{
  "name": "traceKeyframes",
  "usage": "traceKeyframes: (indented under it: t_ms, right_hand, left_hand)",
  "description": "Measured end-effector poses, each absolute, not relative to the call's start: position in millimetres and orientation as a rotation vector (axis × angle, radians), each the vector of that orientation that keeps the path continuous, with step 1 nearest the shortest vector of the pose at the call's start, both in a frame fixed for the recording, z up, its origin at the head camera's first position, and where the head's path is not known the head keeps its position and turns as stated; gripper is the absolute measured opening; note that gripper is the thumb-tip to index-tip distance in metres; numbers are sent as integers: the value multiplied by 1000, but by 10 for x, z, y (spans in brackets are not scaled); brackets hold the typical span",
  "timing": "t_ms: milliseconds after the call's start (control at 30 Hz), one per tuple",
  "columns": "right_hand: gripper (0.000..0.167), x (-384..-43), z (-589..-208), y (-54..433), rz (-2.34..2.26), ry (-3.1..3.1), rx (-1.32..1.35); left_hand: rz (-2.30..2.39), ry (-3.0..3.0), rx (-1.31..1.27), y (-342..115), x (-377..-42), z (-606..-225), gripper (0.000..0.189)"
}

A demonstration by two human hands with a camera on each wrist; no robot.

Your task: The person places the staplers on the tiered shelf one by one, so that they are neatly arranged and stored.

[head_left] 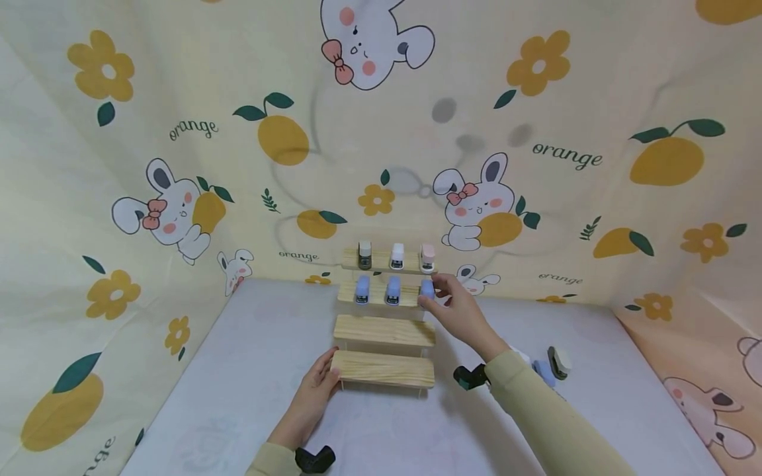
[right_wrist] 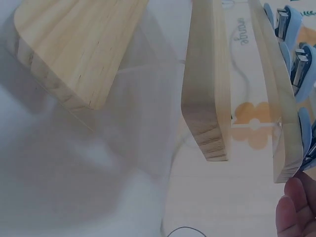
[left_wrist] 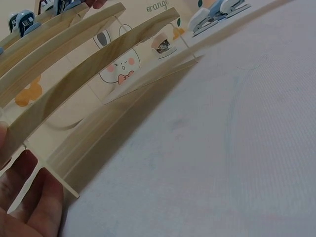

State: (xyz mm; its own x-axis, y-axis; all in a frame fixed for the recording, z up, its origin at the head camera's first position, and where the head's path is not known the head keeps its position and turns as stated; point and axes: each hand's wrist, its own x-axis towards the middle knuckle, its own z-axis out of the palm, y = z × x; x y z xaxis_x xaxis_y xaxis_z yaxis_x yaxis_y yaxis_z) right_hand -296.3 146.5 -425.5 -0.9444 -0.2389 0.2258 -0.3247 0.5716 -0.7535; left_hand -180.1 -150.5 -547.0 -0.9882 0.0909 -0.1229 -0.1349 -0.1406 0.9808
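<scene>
My left hand (head_left: 315, 390) grips the left end of the lowest wooden shelf (head_left: 383, 370) of a stepped rack; its curled fingers (left_wrist: 47, 197) show by the rack's clear side panel. At the second shelf from the top (head_left: 378, 294), my right hand (head_left: 461, 314) has thumb and fingers around a small blue stapler (head_left: 426, 289) at the right end. Two more blue staplers, one at the left (head_left: 362, 289) and one in the middle (head_left: 393, 291), stand on that shelf. Above them are a dark-and-white stapler (head_left: 365, 254), a white stapler (head_left: 397, 256) and a pink stapler (head_left: 427, 258).
To the right, partly behind my right sleeve, a blue stapler (head_left: 544, 372) and a white-and-dark stapler (head_left: 559, 362) lie on the white-covered table (head_left: 238, 370). A printed cloth (head_left: 381, 132) hangs behind the rack and along both sides.
</scene>
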Motion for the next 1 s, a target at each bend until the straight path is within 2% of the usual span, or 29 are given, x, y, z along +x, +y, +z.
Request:
traceKeyframes:
  t_ms: [433, 733, 1000]
  right_hand:
    - [68, -2829, -4242, 1664, 1238, -2715, 503]
    - [64, -2750, -4473, 2016, 1167, -2764, 430]
    - [74, -2629, -4649, 2330, 1091, -2843, 332]
  left_hand:
    - [2268, 1950, -48, -1509, -1801, -5493, 55]
    - [2242, 1982, -71, -1508, -1802, -5473, 54]
    - [2242, 1986, -65, -1504, -1803, -5481, 53]
